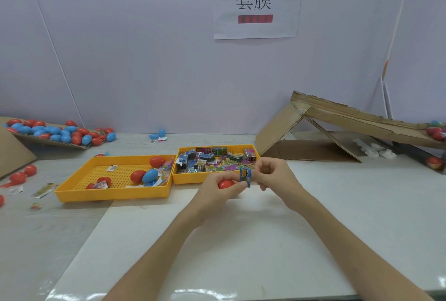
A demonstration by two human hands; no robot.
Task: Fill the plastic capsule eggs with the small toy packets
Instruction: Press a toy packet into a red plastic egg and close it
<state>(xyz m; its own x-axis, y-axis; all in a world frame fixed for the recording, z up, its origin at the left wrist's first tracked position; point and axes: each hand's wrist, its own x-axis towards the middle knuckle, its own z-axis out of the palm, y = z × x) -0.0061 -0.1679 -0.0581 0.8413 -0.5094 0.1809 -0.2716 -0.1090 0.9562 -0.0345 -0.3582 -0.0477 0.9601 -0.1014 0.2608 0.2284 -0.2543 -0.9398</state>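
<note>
Just now both hands meet low over the counter (342, 194). The left hand (216, 189) has its fingers (225, 175) curled round a red egg (226, 183) and clamped on it. Only a red dome shows between them, so I cannot tell whether it is a whole egg or an open half. Just right of those fingers the right hand (274, 175) pinches a blue packet (245, 177) between thumb and forefinger, close against the egg.

The step looks like feeding the packet in. Done well, that likely means holding the egg steady and turning the packet so a narrow end leads. Then press it fully inside, so no corner gets caught at the seam.

The packet stands on end — long axis near vertical, printed face toward the camera. The egg's visible part is wider than tall, so its long axis seems to run left to right, toward the packet. Which end faces the packet is hidden.

Just beyond the fingers sits the packet tray (193, 181), full of packets. Left of them is the egg tray (108, 195) with a few red and blue eggs. Far left lies a heap (55, 131) of eggs, and far right a cardboard ramp (350, 117).
</note>
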